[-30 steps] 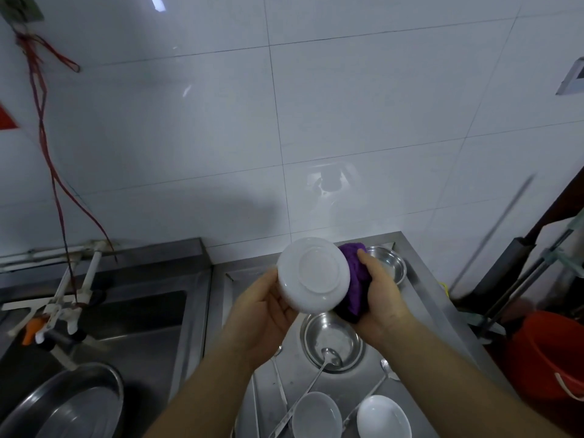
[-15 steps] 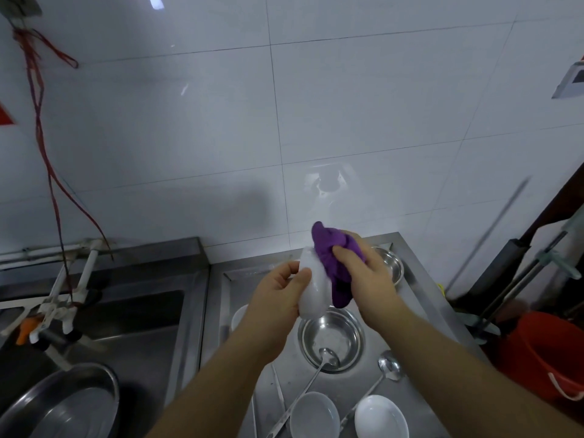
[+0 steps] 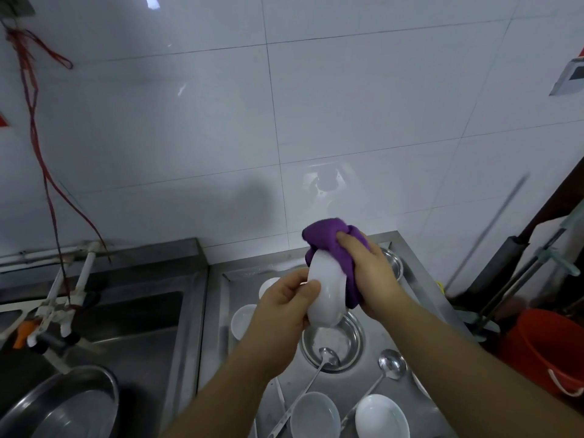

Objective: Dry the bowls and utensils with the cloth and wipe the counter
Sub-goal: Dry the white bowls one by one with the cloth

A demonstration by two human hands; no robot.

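From the head camera, the left hand (image 3: 286, 306) grips a small white ceramic bowl (image 3: 325, 292) turned on edge, thumb curled over its outer wall, held in the air above the round stainless steel bowl (image 3: 331, 344) that sits on the steel counter (image 3: 215, 327). The right hand (image 3: 371, 273) clutches a bunched purple cloth (image 3: 331, 245), its fingers curled into the fabric and pressing it against the far side and top rim of the white bowl. By my reading this bowl is mid-drying; whether its inside is already dry cannot be told, since the opening faces away.

Plenty looks left to do. Nearer than the steel bowl lie two more white bowls: one (image 3: 314, 417) just below it and another (image 3: 380, 417) to that one's right. A long metal ladle (image 3: 319, 368) rests with its head inside the steel bowl, and a second metal ladle (image 3: 390, 365) lies just right of it. Left of the steel bowl a further white dish (image 3: 241, 319) shows partly behind the left wrist, with another white rim (image 3: 268, 286) beyond it. A second steel bowl (image 3: 393, 263) sits beyond the right hand. Which of these are already dried cannot be told. No hand is on the counter, so wiping it seems yet to come.

Left of the counter is a steel sink (image 3: 132, 327) holding a large metal basin (image 3: 63, 406).
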